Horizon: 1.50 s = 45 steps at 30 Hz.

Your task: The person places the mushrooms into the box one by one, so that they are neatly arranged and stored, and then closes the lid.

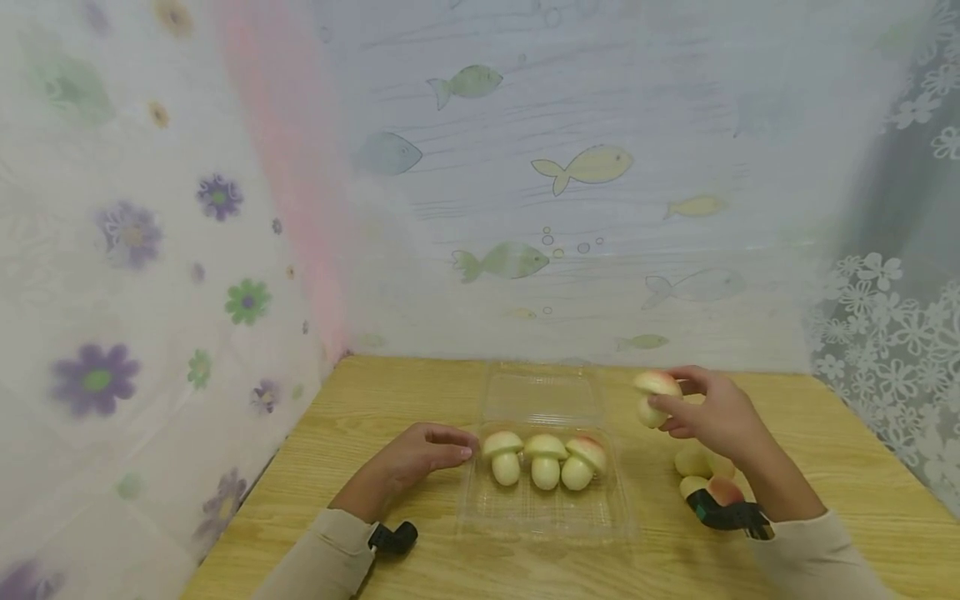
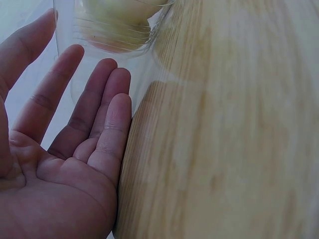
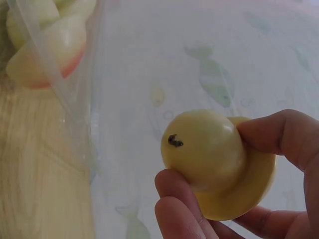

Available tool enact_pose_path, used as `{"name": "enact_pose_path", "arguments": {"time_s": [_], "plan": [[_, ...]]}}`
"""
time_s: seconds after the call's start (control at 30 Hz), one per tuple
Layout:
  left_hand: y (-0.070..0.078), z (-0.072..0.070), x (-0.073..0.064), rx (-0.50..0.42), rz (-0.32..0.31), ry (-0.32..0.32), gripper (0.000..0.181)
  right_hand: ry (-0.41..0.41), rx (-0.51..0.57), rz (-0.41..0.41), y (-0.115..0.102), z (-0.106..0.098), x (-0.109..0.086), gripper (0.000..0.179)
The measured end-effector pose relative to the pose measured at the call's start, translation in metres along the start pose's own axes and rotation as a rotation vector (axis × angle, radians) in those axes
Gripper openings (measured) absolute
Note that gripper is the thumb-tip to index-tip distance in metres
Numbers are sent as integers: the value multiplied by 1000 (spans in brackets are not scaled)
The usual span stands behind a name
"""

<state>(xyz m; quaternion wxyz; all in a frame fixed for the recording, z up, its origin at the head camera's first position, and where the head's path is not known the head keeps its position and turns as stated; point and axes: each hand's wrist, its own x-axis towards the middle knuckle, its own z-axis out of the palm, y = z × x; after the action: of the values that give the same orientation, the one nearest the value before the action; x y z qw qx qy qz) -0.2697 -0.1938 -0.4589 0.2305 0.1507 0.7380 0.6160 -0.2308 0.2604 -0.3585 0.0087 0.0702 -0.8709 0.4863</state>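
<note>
Your right hand [image 1: 723, 417] holds a pale yellow toy mushroom [image 3: 212, 154] above the right side of the tabletop [image 1: 405, 392], its fingers and thumb clamped on the piece, with a red blush on the cap and a small dark mark on the rounded end of the stem. The mushroom hangs in the air to the right of a clear plastic clamshell container [image 1: 547, 515], which lies with its lid [image 1: 542, 398] spread back toward the far edge. Inside the container, three matching mushrooms [image 1: 545, 467] stand in a row, caps up, the right one leaning. Your left hand [image 1: 412, 458] is at the container's left edge, its fingers extended around nothing: thumb and forefinger are apart, while the other three lie close together. Whether the fingertips touch the plastic, you cannot tell from these views. Nearer and to the right, more pieces [image 1: 693, 461] lie grouped on the tabletop, partly hidden by your right forearm and the black wrist device [image 1: 723, 510], so their number is unclear. Beige sleeves [image 1: 322, 554] cover your forearms. Behind the scene hangs a pale fish-print curtain [image 1: 487, 183], with a flower-print sheet [image 1: 150, 308] at left and white floral lace [image 1: 915, 325] at right.
</note>
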Motion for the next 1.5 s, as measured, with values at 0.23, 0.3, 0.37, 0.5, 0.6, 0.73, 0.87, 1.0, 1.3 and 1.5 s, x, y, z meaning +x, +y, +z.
{"name": "enact_pose_path", "arguments": {"time_s": [0.23, 0.3, 0.37, 0.5, 0.6, 0.73, 0.87, 1.0, 1.3, 1.5], "plan": [[-4, -1, 2, 36, 6, -8, 44, 2, -13, 1, -4, 8, -3, 77], [-6, -2, 2, 38, 0, -10, 44, -2, -3, 0, -6, 12, -3, 76], [-6, -2, 2, 30, 1, -10, 44, -1, -4, -1, -7, 15, -3, 74], [-5, -2, 3, 48, 8, 0, 43, -6, -14, 3, -10, 20, -4, 73], [-4, -1, 3, 61, 10, 8, 43, -12, -9, 6, -11, 23, -4, 74], [-1, -1, 2, 44, 7, -1, 43, -23, 14, -5, -11, 26, -4, 74], [0, -2, 3, 32, 12, -19, 43, -32, 42, -19, -12, 27, -3, 74], [0, -3, 3, 32, 13, -27, 44, -39, 69, -19, -15, 29, -3, 74], [3, -2, 0, 26, 3, -17, 46, -58, 16, -37, -17, 36, -5, 72], [-2, -2, 2, 38, 0, -6, 44, -51, -62, -41, -16, 38, -5, 71]]}}
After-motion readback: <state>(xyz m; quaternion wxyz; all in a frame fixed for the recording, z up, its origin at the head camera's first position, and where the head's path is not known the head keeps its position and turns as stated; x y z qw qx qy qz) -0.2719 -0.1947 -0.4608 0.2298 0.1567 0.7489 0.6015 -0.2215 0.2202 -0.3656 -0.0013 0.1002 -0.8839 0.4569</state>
